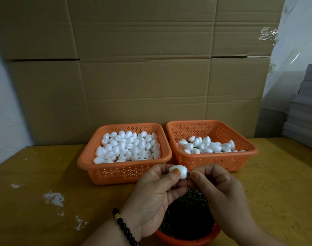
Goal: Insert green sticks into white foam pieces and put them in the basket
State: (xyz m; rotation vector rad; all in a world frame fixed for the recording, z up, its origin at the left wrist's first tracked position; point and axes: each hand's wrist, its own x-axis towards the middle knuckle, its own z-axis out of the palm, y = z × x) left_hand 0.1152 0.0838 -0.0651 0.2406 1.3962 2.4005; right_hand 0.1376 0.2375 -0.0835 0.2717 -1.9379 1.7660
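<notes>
Low in the centre of the frame, the left hand (157,190) pinches a white egg-shaped foam piece (179,172) between thumb and curled fingers, the thumbnail lying across the piece's near side. Just to its right, the right hand (221,190) has its fingers curled, thumb and forefinger pinching a thin dark green stick (188,173); only a short bit of the stick shows, bridging the small gap between the foam piece and the right thumb tip. Whether its end is already inside the foam cannot be told.

On the left wrist sits a bracelet of dark round beads with one gold bead (124,226).

Directly below both hands, at the bottom edge of the frame, stands a round orange plastic bowl (185,241) filled with a dark mass of thin green sticks (187,215).

Above the hands, on the brown wooden table (45,174), stand two orange perforated plastic baskets side by side, nearly touching. The left basket (116,172) is heaped with plain white foam pieces (128,147). The right basket (214,159) holds a shallower layer of white foam pieces (206,146), with a green stick end showing among them.

Behind the baskets, a wall of brown cardboard boxes (142,68) fills the upper frame.
</notes>
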